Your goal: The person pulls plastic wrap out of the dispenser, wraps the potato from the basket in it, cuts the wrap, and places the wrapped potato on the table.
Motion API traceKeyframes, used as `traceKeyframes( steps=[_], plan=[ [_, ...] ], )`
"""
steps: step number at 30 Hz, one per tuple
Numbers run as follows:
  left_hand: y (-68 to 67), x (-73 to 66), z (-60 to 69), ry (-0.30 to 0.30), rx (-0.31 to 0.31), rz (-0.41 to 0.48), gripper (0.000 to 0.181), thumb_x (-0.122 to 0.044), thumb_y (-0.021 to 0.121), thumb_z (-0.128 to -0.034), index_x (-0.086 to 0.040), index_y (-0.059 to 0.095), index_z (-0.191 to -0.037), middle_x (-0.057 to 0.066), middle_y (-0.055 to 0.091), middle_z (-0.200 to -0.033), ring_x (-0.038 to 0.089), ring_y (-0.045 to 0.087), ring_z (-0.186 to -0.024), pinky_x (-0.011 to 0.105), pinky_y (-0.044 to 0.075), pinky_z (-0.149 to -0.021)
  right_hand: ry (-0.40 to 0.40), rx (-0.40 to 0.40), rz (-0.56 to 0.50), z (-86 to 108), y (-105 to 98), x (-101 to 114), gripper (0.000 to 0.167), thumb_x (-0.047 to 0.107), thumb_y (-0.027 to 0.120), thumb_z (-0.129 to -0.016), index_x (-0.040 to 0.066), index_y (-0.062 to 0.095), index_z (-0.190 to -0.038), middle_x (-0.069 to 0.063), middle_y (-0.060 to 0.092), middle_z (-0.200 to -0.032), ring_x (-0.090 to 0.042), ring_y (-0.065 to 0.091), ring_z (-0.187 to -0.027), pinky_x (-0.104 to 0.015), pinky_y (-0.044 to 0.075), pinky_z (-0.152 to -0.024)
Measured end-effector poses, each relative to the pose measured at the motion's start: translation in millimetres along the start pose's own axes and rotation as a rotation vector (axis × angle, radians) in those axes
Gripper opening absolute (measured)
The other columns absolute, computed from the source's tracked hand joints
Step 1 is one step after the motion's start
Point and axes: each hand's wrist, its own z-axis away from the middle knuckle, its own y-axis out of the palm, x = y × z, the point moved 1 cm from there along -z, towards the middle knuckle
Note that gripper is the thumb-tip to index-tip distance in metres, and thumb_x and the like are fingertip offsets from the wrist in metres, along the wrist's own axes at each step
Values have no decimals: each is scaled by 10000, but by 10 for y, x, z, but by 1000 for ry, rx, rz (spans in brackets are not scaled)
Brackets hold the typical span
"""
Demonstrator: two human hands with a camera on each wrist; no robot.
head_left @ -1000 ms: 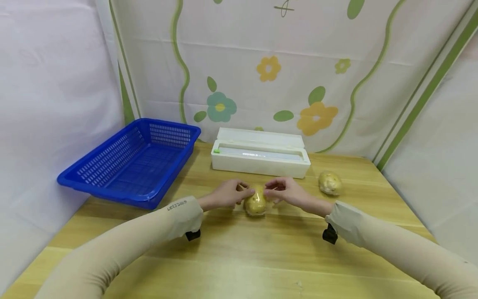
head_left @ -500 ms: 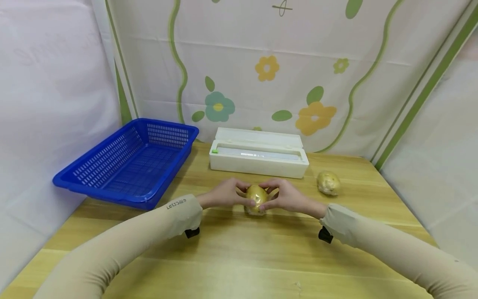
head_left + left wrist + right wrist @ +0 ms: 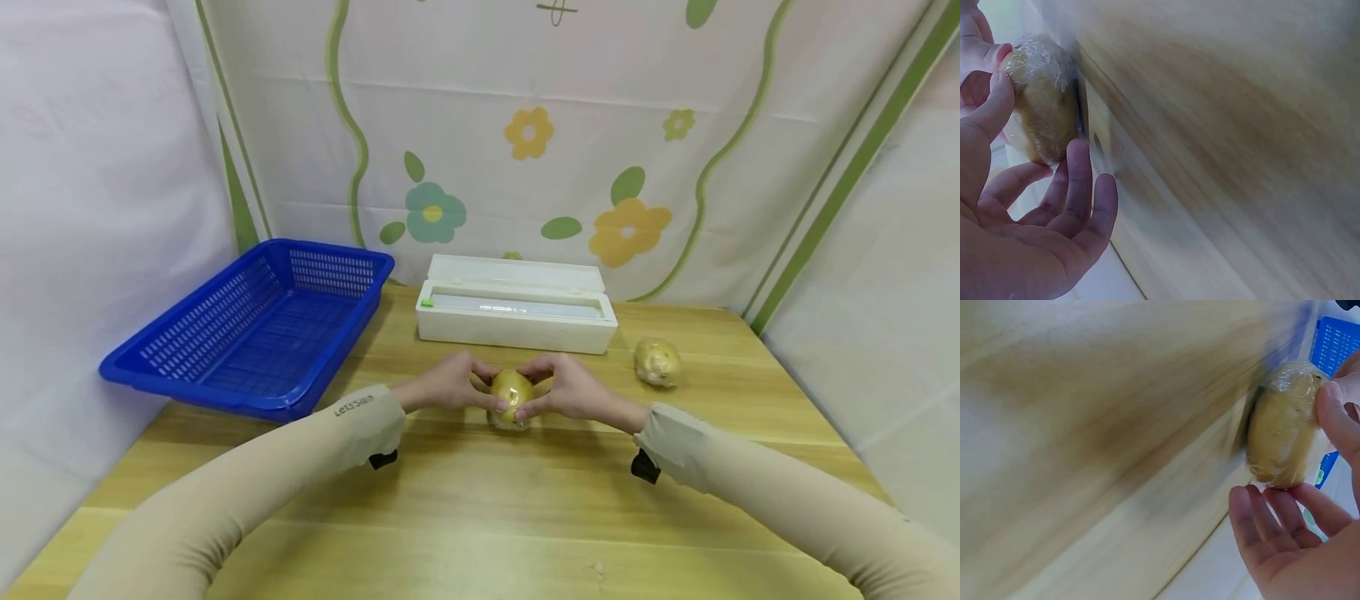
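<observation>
A potato (image 3: pixel 512 388) wrapped in clear cling film sits on the wooden table, in the middle of the head view. My left hand (image 3: pixel 450 384) grips its left side, thumb at the near face and fingers at the far end. From the other side my right hand (image 3: pixel 576 391) holds it the same way, the two thumbs close together. Crinkled film shows on the potato (image 3: pixel 1044 100) in the left wrist view. Seen from the right wrist, the film lies smoother over the potato (image 3: pixel 1282 431), with bunched wrap near its underside. Parts of the far side are hidden by fingers.
Behind the hands stands a white cling film box (image 3: pixel 517 333), lid up, with a green slider (image 3: pixel 427 302) at its left end. A second wrapped potato (image 3: pixel 657 362) lies at right. The blue plastic basket (image 3: pixel 300 387) is at left. Patterned cloth (image 3: pixel 465 125) encloses the back.
A second ago the fingertips were lifted at the potato's upper sides. Both hands then closed round it, thumbs moving down onto its near face. The head view has shifted slightly.
</observation>
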Motion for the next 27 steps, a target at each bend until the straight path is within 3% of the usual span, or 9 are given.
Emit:
traceKeyframes(
  steps=[5,11,17,20,27],
  plan=[
    [-3,8,3,-3,0,-6,613,-371,810,-818,-55,623,-1309,47,625,-1280,218,570,-1171,380,462,-964,-8,17,-10,-26,-25,51,687,342,934,-642,18,687,-1195,7,702,-1030,-219,631,-994,-500,489,-897],
    [18,37,-5,-10,3,-30,670,-399,797,-825,-57,578,-1358,46,626,-1282,189,600,-1125,324,494,-909,32,19,-25,-8,-22,9,714,378,926,-644,58,678,-1232,-7,680,-1123,-245,629,-1009,-427,525,-844],
    [29,53,9,-15,-2,-40,700,-445,766,-845,-83,545,-1402,65,642,-1251,182,615,-1094,339,502,-900,-55,50,-76,27,-2,-91,672,329,885,-730,49,629,-1285,-63,618,-1227,-275,597,-1036,-322,555,-761],
    [46,74,25,-13,-10,-23,723,-475,759,-843,-97,531,-1415,85,635,-1242,205,613,-1093,351,506,-894,-94,75,-112,39,-7,-125,681,305,876,-749,26,602,-1306,-91,599,-1239,-303,572,-1071,-349,556,-775],
    [-1,62,99,-55,-48,61,825,-493,734,-859,-48,416,-1478,130,577,-1288,259,617,-1084,368,519,-866,-48,85,-141,54,-49,-167,868,336,898,-713,-9,486,-1394,-138,501,-1365,-328,515,-1157,-470,515,-876]
  ],
)
